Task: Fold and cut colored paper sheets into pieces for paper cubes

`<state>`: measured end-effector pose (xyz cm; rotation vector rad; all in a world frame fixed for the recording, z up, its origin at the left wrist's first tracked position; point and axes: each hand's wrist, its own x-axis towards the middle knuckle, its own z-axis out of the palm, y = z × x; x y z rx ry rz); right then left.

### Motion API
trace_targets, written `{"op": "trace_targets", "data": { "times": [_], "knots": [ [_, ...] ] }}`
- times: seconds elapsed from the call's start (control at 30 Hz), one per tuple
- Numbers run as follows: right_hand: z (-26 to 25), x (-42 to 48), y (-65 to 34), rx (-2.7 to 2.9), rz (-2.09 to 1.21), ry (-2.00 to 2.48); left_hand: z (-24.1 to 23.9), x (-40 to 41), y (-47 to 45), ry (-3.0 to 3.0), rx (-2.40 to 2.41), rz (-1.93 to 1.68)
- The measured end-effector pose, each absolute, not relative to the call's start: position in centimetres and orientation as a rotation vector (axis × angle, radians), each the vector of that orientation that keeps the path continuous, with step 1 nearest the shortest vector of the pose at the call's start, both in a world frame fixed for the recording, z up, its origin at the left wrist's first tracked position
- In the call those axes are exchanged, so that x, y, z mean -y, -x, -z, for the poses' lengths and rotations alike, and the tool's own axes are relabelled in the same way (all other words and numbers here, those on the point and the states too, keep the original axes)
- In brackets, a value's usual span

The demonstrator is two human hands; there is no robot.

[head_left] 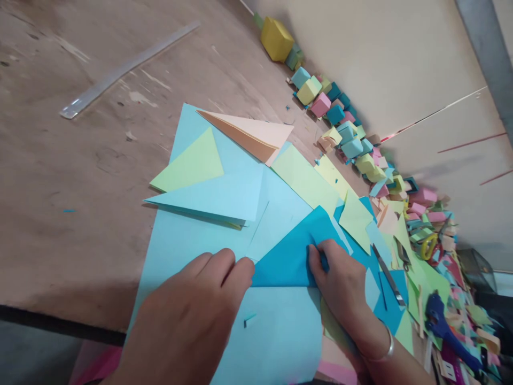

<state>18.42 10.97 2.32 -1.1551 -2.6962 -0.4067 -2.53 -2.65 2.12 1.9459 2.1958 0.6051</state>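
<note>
A dark blue folded sheet of paper (286,254) lies over a large light blue sheet (272,326). My left hand (196,305) is closed at the left corner of the dark blue paper, its fingertips hidden behind the knuckles. With thumb and curled fingers, my right hand (340,278) grips the paper's right part. Beyond my hands, a folded light blue triangle (216,198), a light green triangle (192,163) and a folded peach piece (248,131) rest on the large sheet.
A clear plastic strip (128,69) lies on the wooden table (80,160). Several small paper boxes (320,104) line the wall. At right are paper scraps (356,219), a craft-knife-like tool (388,275), yellow-handled scissors (428,246) and a blue glue gun (444,321).
</note>
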Motion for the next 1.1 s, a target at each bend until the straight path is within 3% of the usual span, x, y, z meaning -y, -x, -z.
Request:
{"op": "trace_targets", "data": {
  "times": [0.43,0.83,1.1],
  "knots": [
    [-1.7,-10.9,-18.6,2.713,0.784,0.935,-1.3,3.1,2.0,-2.290,-2.170,-0.461],
    [-1.5,-10.9,-18.8,2.718,0.723,0.964,-3.0,4.7,2.5,-2.581,-2.069,0.027],
    [-1.1,-10.9,-18.9,2.701,0.666,0.989,-4.0,5.8,3.5,-2.607,-2.092,-0.030]
  ]
}}
